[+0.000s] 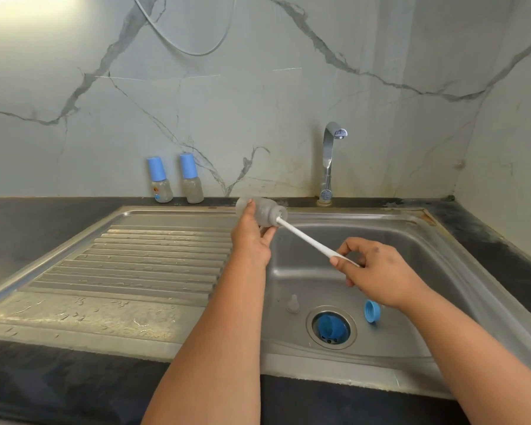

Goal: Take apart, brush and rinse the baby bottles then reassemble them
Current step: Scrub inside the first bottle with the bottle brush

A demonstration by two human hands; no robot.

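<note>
My left hand (252,239) grips a clear open baby bottle (265,211), held on its side above the sink's left rim. A white bottle brush (307,240) runs into the bottle's mouth, its bristles inside. My right hand (377,271) pinches the brush handle's end over the basin. On the basin floor lie a clear teat (293,303), a blue screw ring (371,311) and a blue cap (328,326) in the drain. Two capped bottles (160,180) (192,179) stand upright against the wall.
A steel sink basin (411,338) lies on the right, with a ribbed drainboard (135,262) on its left. A chrome tap (328,161) stands behind the basin with no water running. Dark countertop (59,381) surrounds the sink; the marble wall is close behind.
</note>
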